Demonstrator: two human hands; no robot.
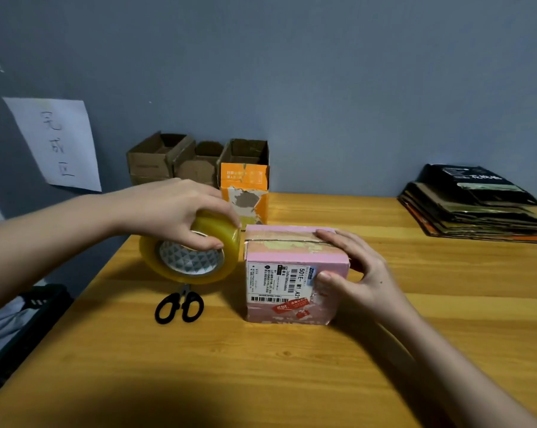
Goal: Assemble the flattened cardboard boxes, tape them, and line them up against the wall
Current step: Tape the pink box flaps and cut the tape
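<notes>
Pink box [295, 273] at frame centre was mid-taping: right hand [357, 273] gripped it, left hand [174, 211] grasped the tape roll [190, 251]; scissors [180, 304] probably needed next.

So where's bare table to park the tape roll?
Bare table in front of the pink box, and between it and the flattened stack. Crowded on the left: tape roll, scissors, boxes at the wall.

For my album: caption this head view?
Left hand runs tape roll over pink box, right hand steadying it.
</notes>
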